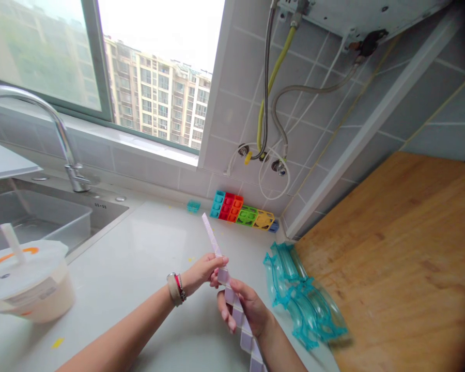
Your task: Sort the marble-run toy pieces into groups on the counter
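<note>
A long strip of small lilac and white linked blocks (211, 235) runs from the lower middle up toward the wall. My left hand (206, 269) pinches it near its middle, fingers closed round it. My right hand (245, 306) wraps round the strip just below, the lower end (251, 349) passing under the palm. Both hands hover above the white counter (147, 258).
A row of bright coloured blocks (242, 211) lies against the tiled wall. Clear teal track pieces (304, 297) rest at the counter's right edge beside a wooden board (403, 258). A lidded drink cup with straw (21, 279) stands left, by the sink (34, 212) and tap (67, 150).
</note>
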`<move>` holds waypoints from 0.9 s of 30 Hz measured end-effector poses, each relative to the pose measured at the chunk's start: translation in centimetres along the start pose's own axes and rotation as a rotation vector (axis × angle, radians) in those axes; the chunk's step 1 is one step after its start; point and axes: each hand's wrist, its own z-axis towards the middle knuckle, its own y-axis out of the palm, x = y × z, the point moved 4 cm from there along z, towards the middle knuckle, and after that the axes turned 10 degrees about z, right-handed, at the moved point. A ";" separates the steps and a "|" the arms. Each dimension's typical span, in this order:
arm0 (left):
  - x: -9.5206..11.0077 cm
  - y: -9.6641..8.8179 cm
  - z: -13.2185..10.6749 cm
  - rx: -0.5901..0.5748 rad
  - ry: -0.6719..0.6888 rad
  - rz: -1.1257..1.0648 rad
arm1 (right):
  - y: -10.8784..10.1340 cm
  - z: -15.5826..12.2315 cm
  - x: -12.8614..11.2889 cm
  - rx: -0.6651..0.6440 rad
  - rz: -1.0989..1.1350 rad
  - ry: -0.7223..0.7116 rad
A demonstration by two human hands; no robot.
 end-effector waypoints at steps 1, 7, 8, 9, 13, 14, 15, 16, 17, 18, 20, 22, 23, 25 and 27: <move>0.0 -0.1 0.0 0.001 0.000 0.008 | -0.1 0.0 0.0 0.008 -0.007 -0.002; -0.8 -0.9 0.6 0.037 0.031 0.110 | -0.5 0.1 -0.1 0.064 -0.044 -0.037; -1.0 -1.0 0.7 0.049 0.034 0.129 | -0.5 0.1 -0.2 0.075 -0.050 -0.043; -1.1 -1.1 0.8 0.063 0.033 0.142 | -0.6 0.1 -0.2 0.091 -0.058 -0.048; -1.1 -1.2 1.0 0.104 0.026 0.180 | -0.8 0.2 -0.2 0.157 -0.093 -0.041; -1.0 -1.2 0.9 0.112 0.025 0.186 | -0.9 0.3 -0.2 0.165 -0.098 -0.036; -0.9 -1.2 0.9 0.123 0.023 0.193 | -0.9 0.3 -0.2 0.170 -0.100 -0.033; -0.7 -1.2 0.9 0.140 0.019 0.204 | -0.9 0.3 -0.2 0.175 -0.102 -0.032; -0.6 -1.2 0.8 0.162 0.013 0.219 | -0.9 0.3 -0.2 0.182 -0.103 -0.031; -0.5 -1.3 0.7 0.187 0.005 0.237 | -1.0 0.3 -0.2 0.189 -0.105 -0.029; -0.3 -1.3 0.5 0.242 -0.009 0.291 | -1.1 0.4 -0.2 0.207 -0.113 -0.021; -0.2 -1.5 0.3 0.286 -0.015 0.365 | -1.3 0.5 0.0 0.230 -0.119 -0.011; -0.2 -1.5 0.2 0.305 -0.014 0.405 | -1.5 0.5 0.0 0.243 -0.120 -0.007; -0.1 -1.7 0.0 0.336 -0.005 0.485 | -1.8 0.6 0.2 0.268 -0.117 -0.001; -0.1 -1.8 -0.1 0.349 0.004 0.531 | -2.0 0.6 0.2 0.293 -0.119 0.005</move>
